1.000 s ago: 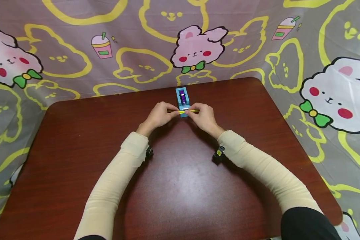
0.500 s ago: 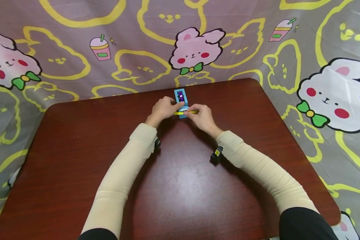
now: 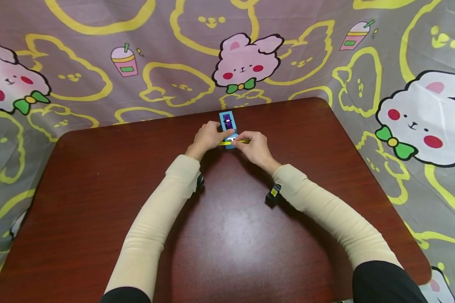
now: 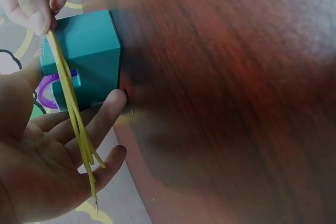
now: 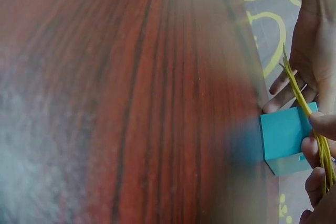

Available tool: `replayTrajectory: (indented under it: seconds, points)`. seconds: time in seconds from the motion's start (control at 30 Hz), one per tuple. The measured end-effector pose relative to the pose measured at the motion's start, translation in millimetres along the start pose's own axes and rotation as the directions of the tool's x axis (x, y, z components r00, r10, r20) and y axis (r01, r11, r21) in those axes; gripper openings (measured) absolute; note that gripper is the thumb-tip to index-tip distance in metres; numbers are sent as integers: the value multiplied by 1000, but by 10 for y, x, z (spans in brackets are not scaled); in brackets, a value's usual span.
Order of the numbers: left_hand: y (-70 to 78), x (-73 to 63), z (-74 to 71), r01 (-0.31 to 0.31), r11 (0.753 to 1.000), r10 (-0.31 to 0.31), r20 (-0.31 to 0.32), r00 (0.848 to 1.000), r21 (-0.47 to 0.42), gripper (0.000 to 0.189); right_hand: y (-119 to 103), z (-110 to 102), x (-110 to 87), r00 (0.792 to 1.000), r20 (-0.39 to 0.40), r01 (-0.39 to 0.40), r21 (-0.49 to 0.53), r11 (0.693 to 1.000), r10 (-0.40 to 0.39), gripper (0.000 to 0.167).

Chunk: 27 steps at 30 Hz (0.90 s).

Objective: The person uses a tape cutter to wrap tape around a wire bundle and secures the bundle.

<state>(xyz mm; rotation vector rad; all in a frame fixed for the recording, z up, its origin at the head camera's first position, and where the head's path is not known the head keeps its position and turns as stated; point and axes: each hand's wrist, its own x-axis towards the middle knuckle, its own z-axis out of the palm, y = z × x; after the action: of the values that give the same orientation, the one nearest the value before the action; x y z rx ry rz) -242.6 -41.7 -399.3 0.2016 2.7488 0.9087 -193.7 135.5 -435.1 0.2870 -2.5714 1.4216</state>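
A blue tape dispenser [image 4: 89, 40] with a purple roll core [image 3: 228, 121] stands near the far edge of the table. My left hand [image 3: 208, 135] holds its side, the thumb lying over the top near the front end. In front of the dispenser, my right hand [image 3: 255, 145] pinches a bundle of thin yellow strands [image 4: 71, 95] that look like wires. The bundle runs crosswise before the dispenser, its loose ends hanging beside the left palm. A whitish piece, perhaps tape, shows at the dispenser's front between the hands; the fingers partly hide it.
The dark red wooden table [image 3: 235, 235] spreads out around both forearms. A patterned cloth curtain [image 3: 189, 42] hangs behind its far edge and along the sides. A small black wrist camera [image 3: 274, 195] sits under the right wrist, another under the left.
My left hand has let go of the yellow strands and moved forward onto the tape dispenser. The right hand keeps its pinch on the strands, almost in place.
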Motion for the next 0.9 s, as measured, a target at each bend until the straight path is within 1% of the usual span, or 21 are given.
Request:
replayTrajectory:
  seconds: [0.17,0.4,0.53,0.77,0.83,0.9]
  points:
    - [-9,11,27,8,1000,-8,6,1000,-9,78,50,4,-3,999,26,32,36,999,-33,9]
    - [-29,22,50,-23,1000,23,-2,1000,9,79,163,25,15,993,40,112,74,991,-115,8]
    - [-48,40,35,-34,999,34,14,999,12,80,188,21,31,990,51,125,92,988,-130,8]
    - [-39,54,5,-21,1000,21,39,999,1,77,196,-5,66,986,89,134,88,987,-142,8]
    - [-36,57,4,-25,1000,25,35,999,-1,77,216,-6,73,980,95,166,71,984,-173,8]
    - [-41,63,7,-23,1000,23,33,999,-11,78,248,-1,71,973,120,193,48,980,-197,7]
